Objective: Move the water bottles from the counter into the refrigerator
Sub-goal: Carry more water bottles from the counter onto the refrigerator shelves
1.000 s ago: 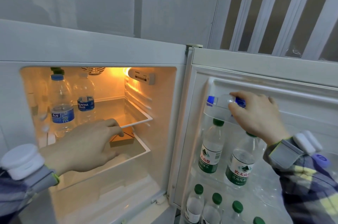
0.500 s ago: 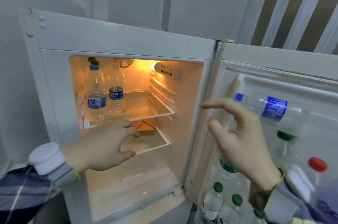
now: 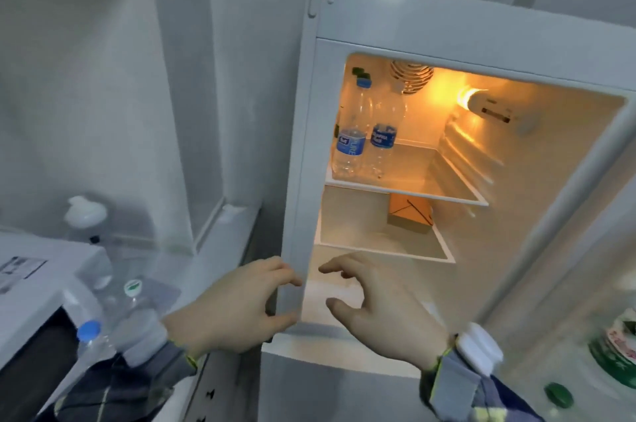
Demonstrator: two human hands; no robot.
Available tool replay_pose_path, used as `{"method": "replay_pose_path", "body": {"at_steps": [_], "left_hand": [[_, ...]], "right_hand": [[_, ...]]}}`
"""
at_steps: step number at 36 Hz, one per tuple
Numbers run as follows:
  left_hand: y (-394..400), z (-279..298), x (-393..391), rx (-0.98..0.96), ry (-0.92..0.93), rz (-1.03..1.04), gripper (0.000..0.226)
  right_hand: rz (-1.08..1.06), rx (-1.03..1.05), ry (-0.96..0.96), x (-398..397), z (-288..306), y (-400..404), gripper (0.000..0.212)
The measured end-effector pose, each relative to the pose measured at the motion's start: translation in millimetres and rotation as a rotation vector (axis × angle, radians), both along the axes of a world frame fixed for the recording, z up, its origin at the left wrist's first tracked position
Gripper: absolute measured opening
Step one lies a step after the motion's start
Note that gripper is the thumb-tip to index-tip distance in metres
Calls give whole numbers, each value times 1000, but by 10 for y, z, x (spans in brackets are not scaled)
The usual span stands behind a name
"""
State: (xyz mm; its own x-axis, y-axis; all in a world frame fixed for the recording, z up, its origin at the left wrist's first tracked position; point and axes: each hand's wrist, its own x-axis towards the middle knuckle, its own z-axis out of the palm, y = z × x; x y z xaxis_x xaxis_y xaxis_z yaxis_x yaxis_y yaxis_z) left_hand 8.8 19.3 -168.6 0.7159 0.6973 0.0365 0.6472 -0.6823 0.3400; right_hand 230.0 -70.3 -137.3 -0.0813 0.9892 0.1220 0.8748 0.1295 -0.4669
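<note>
The white refrigerator (image 3: 395,19) stands open and lit inside. Two blue-labelled water bottles (image 3: 351,132) stand upright at the left of its top shelf (image 3: 430,192). On the counter (image 3: 192,270) at lower left stand clear water bottles: one with a blue cap (image 3: 88,335) and one with a green-marked cap (image 3: 133,291). My left hand (image 3: 234,308) is empty with fingers apart, just left of the fridge frame. My right hand (image 3: 375,308) is also empty and spread, in front of the lower fridge opening.
A brown box (image 3: 409,213) sits on the second shelf. The open door at far right holds green-labelled bottles (image 3: 616,349). A white appliance (image 3: 44,270) and a white-capped container (image 3: 86,215) stand on the counter at left.
The view has swung left toward the counter. My right hand has let go of the bottle on the door shelf and come down in front of the fridge. My left hand has come out of the fridge.
</note>
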Motion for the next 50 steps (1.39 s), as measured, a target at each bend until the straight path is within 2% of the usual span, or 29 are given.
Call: {"method": "replay_pose_path", "body": {"at_steps": [7, 8, 10, 22, 32, 38, 45, 50], "left_hand": [[-594, -334, -665, -120, -80, 332, 49], [-595, -368, -659, -133, -92, 340, 48], [-936, -416, -883, -170, -115, 479, 48], [-2379, -715, -1403, -241, -134, 871, 45], [-3619, -911, -1902, -265, -59, 1144, 49], [-4217, -992, -2296, -288, -92, 1303, 49], [-4567, -1076, -2752, -228, -159, 1393, 49], [-4824, -1001, -3204, -199, -160, 1467, 55]], "right_hand": [[236, -106, -7, -309, -200, 112, 42], [218, -113, -2, -274, -226, 106, 43], [331, -142, -14, -457, -262, 113, 43], [684, -190, -20, -1114, -661, -326, 46], [838, -278, 37, -1707, -991, -852, 47], [913, -289, 9, -2055, -1044, -1071, 47], [953, -302, -22, -2537, -1010, -1174, 48], [1012, -263, -22, -3178, -990, -1306, 49]]}}
